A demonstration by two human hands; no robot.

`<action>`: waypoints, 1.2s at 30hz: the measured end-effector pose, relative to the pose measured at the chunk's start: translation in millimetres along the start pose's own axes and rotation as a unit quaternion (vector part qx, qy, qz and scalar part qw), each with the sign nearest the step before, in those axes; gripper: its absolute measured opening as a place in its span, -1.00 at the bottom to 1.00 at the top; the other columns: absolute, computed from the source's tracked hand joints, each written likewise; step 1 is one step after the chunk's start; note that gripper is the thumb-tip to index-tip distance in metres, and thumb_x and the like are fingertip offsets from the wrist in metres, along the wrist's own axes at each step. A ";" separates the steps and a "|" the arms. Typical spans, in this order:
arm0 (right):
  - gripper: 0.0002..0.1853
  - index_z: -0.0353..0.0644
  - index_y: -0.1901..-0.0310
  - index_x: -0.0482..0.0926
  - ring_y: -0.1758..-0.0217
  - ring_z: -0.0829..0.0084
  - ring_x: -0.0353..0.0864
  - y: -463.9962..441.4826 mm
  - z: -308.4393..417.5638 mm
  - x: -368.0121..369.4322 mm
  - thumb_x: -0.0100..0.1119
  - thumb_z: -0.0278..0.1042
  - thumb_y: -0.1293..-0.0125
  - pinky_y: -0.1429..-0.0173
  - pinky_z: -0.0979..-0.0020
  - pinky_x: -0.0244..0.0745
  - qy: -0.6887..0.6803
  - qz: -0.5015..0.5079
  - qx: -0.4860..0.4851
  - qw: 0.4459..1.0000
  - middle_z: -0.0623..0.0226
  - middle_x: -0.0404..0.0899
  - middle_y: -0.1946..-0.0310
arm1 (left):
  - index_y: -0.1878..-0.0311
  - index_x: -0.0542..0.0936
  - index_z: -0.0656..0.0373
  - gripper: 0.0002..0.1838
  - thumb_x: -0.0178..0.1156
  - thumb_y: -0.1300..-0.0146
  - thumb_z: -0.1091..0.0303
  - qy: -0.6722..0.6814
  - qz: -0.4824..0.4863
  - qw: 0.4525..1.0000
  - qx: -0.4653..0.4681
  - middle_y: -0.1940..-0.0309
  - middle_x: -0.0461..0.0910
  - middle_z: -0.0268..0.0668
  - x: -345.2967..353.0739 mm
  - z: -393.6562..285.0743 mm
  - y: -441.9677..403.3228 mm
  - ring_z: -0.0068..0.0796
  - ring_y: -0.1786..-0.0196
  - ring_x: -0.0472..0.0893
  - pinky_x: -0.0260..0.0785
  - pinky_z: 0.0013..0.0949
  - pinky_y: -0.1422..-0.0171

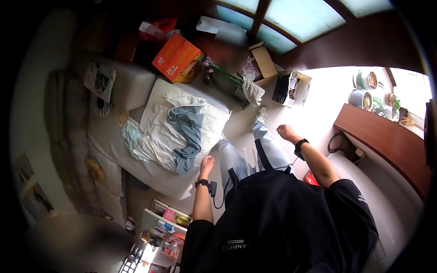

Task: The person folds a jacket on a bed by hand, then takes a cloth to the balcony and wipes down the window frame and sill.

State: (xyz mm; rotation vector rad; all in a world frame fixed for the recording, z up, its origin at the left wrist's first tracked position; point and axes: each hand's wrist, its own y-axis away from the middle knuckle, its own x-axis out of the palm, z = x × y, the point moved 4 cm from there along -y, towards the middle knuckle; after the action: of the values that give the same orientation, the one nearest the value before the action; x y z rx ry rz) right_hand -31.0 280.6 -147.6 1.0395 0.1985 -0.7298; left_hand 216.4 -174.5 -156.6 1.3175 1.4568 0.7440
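a black shirt (pixel 291 223) is closest. the left hand (pixel 207 164) and right hand (pixel 287 132) are loosely half-open and look empty. the rumpled clothes (pixel 185 129) lie on the couch (pixel 164 183); soft pinches at the edges should stop bunching.

A rumpled white and blue-grey garment (pixel 189 132) is laid out left of centre on a white quilted pad (pixel 214 119), with a pale green cloth (pixel 133 140) bunched at its left side. The left hand (pixel 207 166) is held near the garment's lower right edge, and the right hand (pixel 288 132) is raised at centre right, its fingers loosely curled. A dark band is worn on each wrist. An orange box (pixel 175 55) is seen at the upper left, an opened cardboard box (pixel 264 63) at upper centre, and potted plants (pixel 362 98) at the upper right.
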 end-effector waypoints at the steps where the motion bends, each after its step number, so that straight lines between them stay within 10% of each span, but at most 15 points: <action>1: -0.72 -0.18 0.19 0.72 0.19 0.06 0.70 -2.3 18.0 -6.8 0.03 -0.31 -0.21 0.02 0.19 0.58 -0.008 -0.026 -0.023 0.999 0.02 0.70 0.26 | -0.19 0.49 0.14 -0.56 0.21 -0.31 0.16 -0.028 0.001 0.999 0.018 0.19 0.65 -0.27 -6.4 -3.4 -4.7 -0.45 0.32 0.66 0.49 -0.35 0.27; 13: -0.77 -0.34 0.10 0.66 0.32 0.43 0.68 -17.5 197.1 93.7 0.10 -0.47 -0.28 0.18 0.39 0.61 -0.113 -0.042 0.015 0.993 0.17 0.71 0.28 | -0.07 0.51 0.20 -0.56 0.28 -0.16 0.21 -0.027 -0.060 0.983 0.171 0.21 0.68 -0.10 -86.3 -37.6 -112.1 -0.08 0.13 0.66 0.48 -0.15 0.03; 16: -0.80 -0.24 0.14 0.69 0.31 0.46 0.67 -12.3 241.7 168.3 0.13 -0.43 -0.29 0.19 0.37 0.60 -0.042 0.019 0.000 0.999 0.26 0.72 0.29 | -0.14 0.46 0.23 -0.47 0.31 -0.13 0.22 -0.222 -0.135 0.945 0.201 0.01 0.58 0.02 -117.8 -23.1 -107.7 0.03 -0.08 0.57 0.48 -0.08 -0.06; 27: -0.74 -0.24 -0.01 0.63 0.18 0.46 0.66 -1.3 377.8 286.4 0.14 -0.41 -0.33 0.07 0.39 0.55 -0.204 0.153 0.035 0.966 0.25 0.69 0.19 | -0.46 0.07 0.37 -0.07 0.35 -0.16 0.19 -0.068 -0.352 0.910 0.208 -0.41 0.15 0.19 -218.7 -17.6 -220.1 0.18 -0.42 0.23 0.15 -0.04 -0.47; 30: -0.75 -0.30 -0.01 0.62 0.18 0.48 0.64 -20.7 395.7 276.4 0.09 -0.46 -0.36 0.05 0.42 0.55 -0.264 0.148 0.038 0.952 0.26 0.68 0.22 | -0.21 0.38 0.17 -0.40 0.37 -0.13 0.30 -0.034 -0.411 0.868 0.278 -0.27 0.32 0.15 -262.3 -65.1 -220.8 0.19 -0.31 0.33 0.25 0.01 -0.32; 36: -0.70 -0.32 -0.06 0.56 0.16 0.52 0.60 -76.8 413.7 234.1 0.13 -0.31 -0.41 0.04 0.45 0.54 -0.362 0.067 0.109 0.924 0.25 0.64 0.14 | 0.21 0.47 0.18 -0.89 0.16 -0.27 0.39 0.205 -0.205 0.902 0.318 0.41 0.53 -0.20 -231.9 -94.2 -239.8 -0.24 0.29 0.57 0.41 -0.26 0.19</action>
State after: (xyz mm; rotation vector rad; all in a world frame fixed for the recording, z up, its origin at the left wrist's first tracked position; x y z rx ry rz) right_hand 21.0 -195.9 -102.0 0.9162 -0.5991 -0.9778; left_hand 24.7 -433.6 -284.1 1.2836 2.3695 0.2642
